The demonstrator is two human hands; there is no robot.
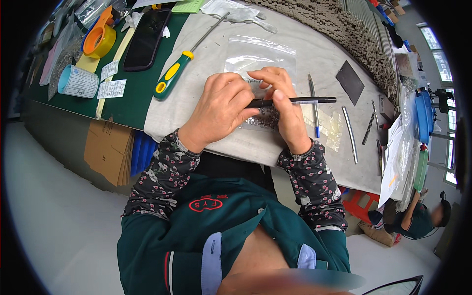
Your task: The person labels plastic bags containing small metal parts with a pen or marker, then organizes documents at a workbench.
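Note:
A black marker pen lies level between my two hands, its one end pointing right past my right thumb. My left hand is closed on the pen's left end. My right hand grips its middle, thumb against the barrel and forefinger bent above. Beneath both hands is a clear zip bag with handwriting on it; small shiny parts show in its lower end, partly hidden by the hands. Just right of my right hand lies a slim pen with a blue end.
A green-and-yellow screwdriver, white glove and black phone lie left and beyond. At right are a metal rod, drill bit and dark plate. Stacked rods line the back. Another person is far right.

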